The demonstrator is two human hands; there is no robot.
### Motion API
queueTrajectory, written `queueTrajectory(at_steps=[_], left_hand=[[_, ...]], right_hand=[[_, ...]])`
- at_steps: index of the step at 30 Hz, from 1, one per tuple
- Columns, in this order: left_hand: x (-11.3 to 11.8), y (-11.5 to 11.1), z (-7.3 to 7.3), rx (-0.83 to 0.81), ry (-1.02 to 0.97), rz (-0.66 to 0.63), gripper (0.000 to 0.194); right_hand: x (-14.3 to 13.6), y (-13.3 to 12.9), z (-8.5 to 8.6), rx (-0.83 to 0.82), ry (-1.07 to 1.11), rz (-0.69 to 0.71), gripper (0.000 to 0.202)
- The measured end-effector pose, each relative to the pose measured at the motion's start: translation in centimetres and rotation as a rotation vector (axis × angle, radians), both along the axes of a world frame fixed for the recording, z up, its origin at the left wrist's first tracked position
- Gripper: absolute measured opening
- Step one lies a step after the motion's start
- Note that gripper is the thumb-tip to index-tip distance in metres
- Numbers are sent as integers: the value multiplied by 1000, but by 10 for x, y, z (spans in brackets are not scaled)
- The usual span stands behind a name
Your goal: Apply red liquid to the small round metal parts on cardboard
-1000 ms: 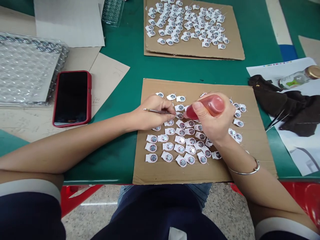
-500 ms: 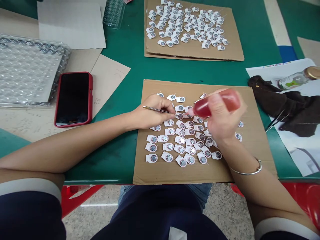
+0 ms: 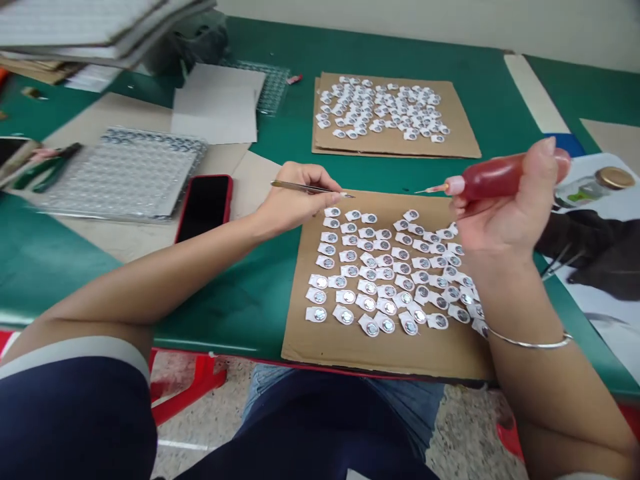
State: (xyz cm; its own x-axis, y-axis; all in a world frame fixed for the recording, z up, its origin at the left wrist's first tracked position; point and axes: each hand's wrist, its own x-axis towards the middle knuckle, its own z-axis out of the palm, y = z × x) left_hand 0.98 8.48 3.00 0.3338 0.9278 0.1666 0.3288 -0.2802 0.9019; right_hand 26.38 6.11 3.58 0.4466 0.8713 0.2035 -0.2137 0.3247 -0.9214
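The glass jar [image 3: 593, 187] at the right carries a label with a green patch, its print too small to read. One jar, one red-cased phone [image 3: 206, 208], one red squeeze bottle [image 3: 493, 179] and one pair of tweezers [image 3: 287, 185] can be counted. On the green bench [image 3: 225, 303] lie two groups of white tags [image 3: 370, 325] with silvery discs, both on cardboard. Those on the near cardboard [image 3: 340, 348] number dozens, partly hidden by the right arm; the leftmost column has eight. Those on the far cardboard [image 3: 464, 145] overlap too much to count. The left hand [image 3: 290, 208], above the near cardboard's far left corner, has its fingers pinched around the tweezers; whether the tips grip anything cannot be told. The right hand [image 3: 505, 217] has its fingers wrapped around the squeeze bottle, raised over the right side, its thin nozzle [image 3: 433, 189] pointing left. A dark cloth [image 3: 610, 267] lies beyond the right wrist.
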Motion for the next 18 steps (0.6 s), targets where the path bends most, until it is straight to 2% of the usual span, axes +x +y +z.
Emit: queueTrajectory(at_steps=[4,9,14,18], left_hand=[[-20,-2,-3,6,106,38,11],[-34,-22,-13,30,162,73,14],[-39,-47,-24,268,323,-51,12],[-43,-63,-33,429,347,-215,10]], right_hand=[[-2,3,0,-30,2,54,36],[-21,3,6,-72,-41,188,35],[-39,1,13,-89,-85,280,33],[-56,-8,16,-99,-135,333,32]])
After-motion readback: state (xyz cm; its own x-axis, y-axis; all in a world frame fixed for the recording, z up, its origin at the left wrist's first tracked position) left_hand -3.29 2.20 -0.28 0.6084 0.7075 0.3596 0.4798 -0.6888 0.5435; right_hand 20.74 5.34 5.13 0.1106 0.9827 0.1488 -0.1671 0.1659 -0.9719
